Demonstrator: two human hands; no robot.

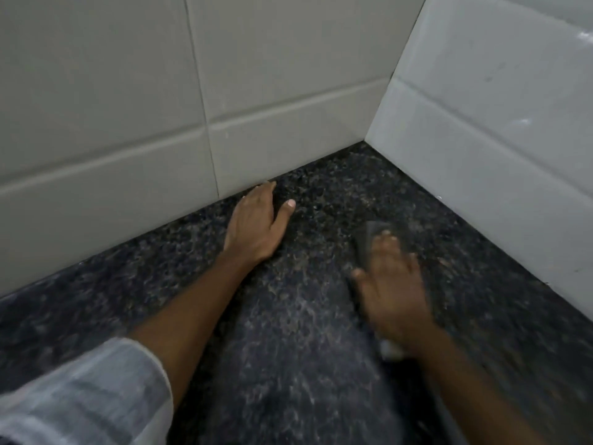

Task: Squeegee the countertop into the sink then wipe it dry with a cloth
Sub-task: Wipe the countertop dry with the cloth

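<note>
The dark speckled countertop (298, 332) runs into a tiled corner. My left hand (256, 224) rests flat on it, fingers apart and empty, with its fingertips touching the foot of the back wall. My right hand (390, 289) is blurred by motion and presses down on a grey flat tool (369, 239). The tool looks like the squeegee: its dark end shows beyond my fingers and a pale end (390, 348) sticks out under my wrist. The blur hides its exact shape. Neither the sink nor a cloth is in view.
Pale tiled walls close the counter off at the back (199, 101) and on the right (487, 130), meeting in a corner ahead of my right hand. My light sleeve (83, 396) fills the lower left.
</note>
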